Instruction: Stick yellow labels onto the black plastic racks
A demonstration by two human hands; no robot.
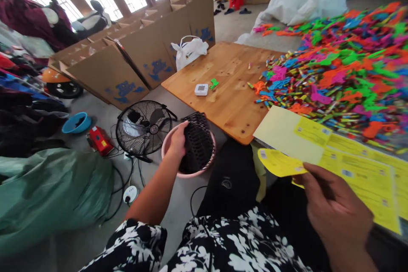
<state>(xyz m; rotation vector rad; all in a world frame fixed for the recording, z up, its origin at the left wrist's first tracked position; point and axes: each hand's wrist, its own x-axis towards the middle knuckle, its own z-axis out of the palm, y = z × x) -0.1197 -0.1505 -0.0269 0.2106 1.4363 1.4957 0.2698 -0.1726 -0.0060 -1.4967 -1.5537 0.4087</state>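
My left hand (177, 141) is closed on the rim of a black slatted basket (199, 146), which sits tilted inside a pink basin (191, 175) on the floor. Its fingers are partly hidden behind the rim. Between the thumb and fingers of my right hand (334, 208) is a curled yellow label (279, 163) with small print. Under and beside that hand lie yellow label sheets (360, 174), together with a pale peeled backing sheet (287, 131) that overlaps the table's corner.
On the wooden table (229, 68) are a small white device (201, 89) and a green plastic piece (213, 83). Colourful plastic pieces (344, 80) pile up at right. A black fan (145, 129), cardboard boxes (143, 59), a green sack (54, 195) and cables stand left.
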